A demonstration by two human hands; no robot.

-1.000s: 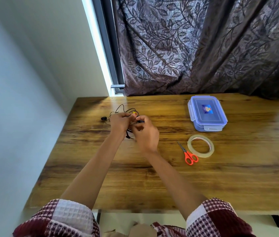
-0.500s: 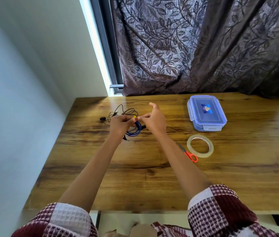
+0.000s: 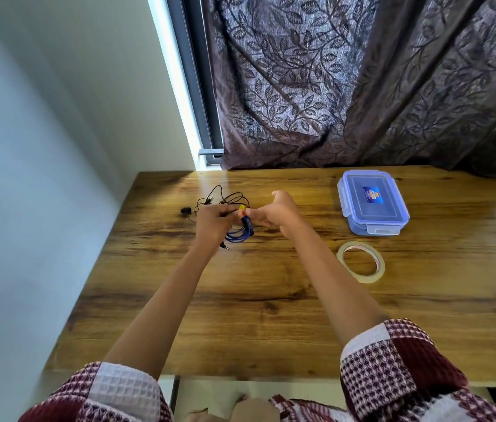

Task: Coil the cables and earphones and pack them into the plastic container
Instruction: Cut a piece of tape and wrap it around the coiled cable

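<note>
Head view: we coil the blue cable [image 3: 240, 236], left hand [image 3: 213, 222] gripping loops, right hand [image 3: 274, 213] pinching its end (next, probably: open the plastic container [image 3: 373, 205]).

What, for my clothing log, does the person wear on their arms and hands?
Nothing on the left hand or the right hand: no gloves, rings or watch show. The forearms are bare. The left sleeve and right sleeve are short, of waffle-textured fabric in maroon and white squares, some with a small maroon-on-white print.
</note>
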